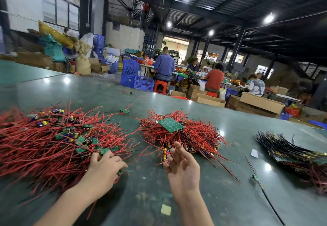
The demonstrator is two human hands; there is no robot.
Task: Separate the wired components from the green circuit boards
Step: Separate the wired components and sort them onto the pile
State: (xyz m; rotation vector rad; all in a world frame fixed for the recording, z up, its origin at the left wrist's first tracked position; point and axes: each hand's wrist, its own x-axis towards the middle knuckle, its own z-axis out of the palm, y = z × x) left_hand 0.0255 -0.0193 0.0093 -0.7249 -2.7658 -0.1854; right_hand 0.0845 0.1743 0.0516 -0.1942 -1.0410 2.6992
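a big heap of red wires (44,144) with small green boards (80,140) and little yellow and blue parts mixed in covered the left side of the desk (146,186), running off its left edge. the left hand (104,168) lay at the near right fringe of that heap, palm down, its fingers curled into the wires; a small green piece showed under the fingertips, though what exactly they gripped could not be told. a single small board with wires (124,111) lay apart toward the far side of the desk, just beyond the heap, and another tiny one (131,92) sat close to the far edge.

in the middle of the desk stood a second pile of red wires (194,137), with a larger green circuit board (170,124) lying tilted on top of it. the right hand (182,167) was raised at the near edge of this pile, fingers loosely spread and slightly bent, the fingertips touching a board edge with yellow parts (165,154) and closed round nothing.

a yellow scrap of paper (166,209) lay near the front edge between the two forearms. to the right, a lone small board (255,177) with a long black lead lay on bare desk, and a white scrap (254,153) lay beyond it. a stack of boards with black wires (292,151) filled the right edge.
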